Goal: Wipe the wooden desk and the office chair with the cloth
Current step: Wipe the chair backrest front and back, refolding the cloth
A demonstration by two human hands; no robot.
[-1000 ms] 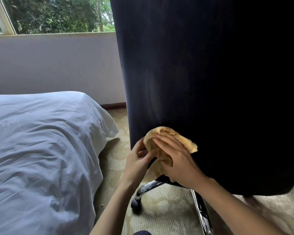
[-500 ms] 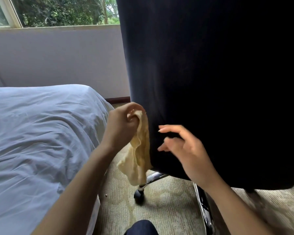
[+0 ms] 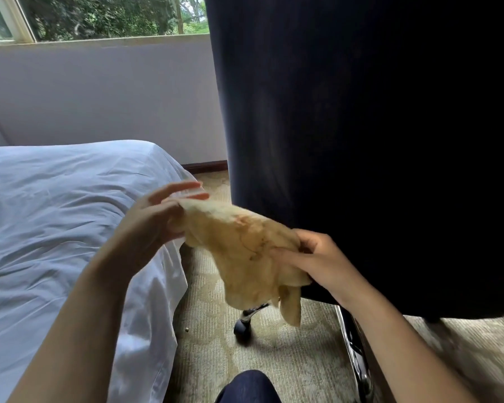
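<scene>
A: What has moved since half a second ago?

B: The cloth (image 3: 245,242). Then it hung limp from the left hand (image 3: 154,222) alone, beside the left edge of the office chair (image 3: 361,141), and the right hand (image 3: 317,258) was open and empty. Now it is drawn out between both hands.

A: How does each hand hold it?

B: The right hand has its fingers curled and pinches the cloth's right end, low down in front of the chair's dark back. The left hand has the left end. Its upper fingers (image 3: 181,188) stick out straight, while the lower ones and the thumb close on the fabric.

A: Does the cloth touch the chair?

B: I cannot tell. It is yellowish and stained, and it sags between the hands. Its lower folds hang in front of the chair's chrome leg (image 3: 253,311), above a black castor (image 3: 243,330).

A: And round about?

B: The chair back fills the right side of the view. On the left is a bed (image 3: 56,228) with white sheets — the left hand is in front of its edge. Patterned carpet (image 3: 274,359) lies between bed and chair. On the far side a pale wall (image 3: 99,97) runs under a window (image 3: 99,16) with trees outside. A knee (image 3: 248,386) in dark cloth shows at the near edge.
</scene>
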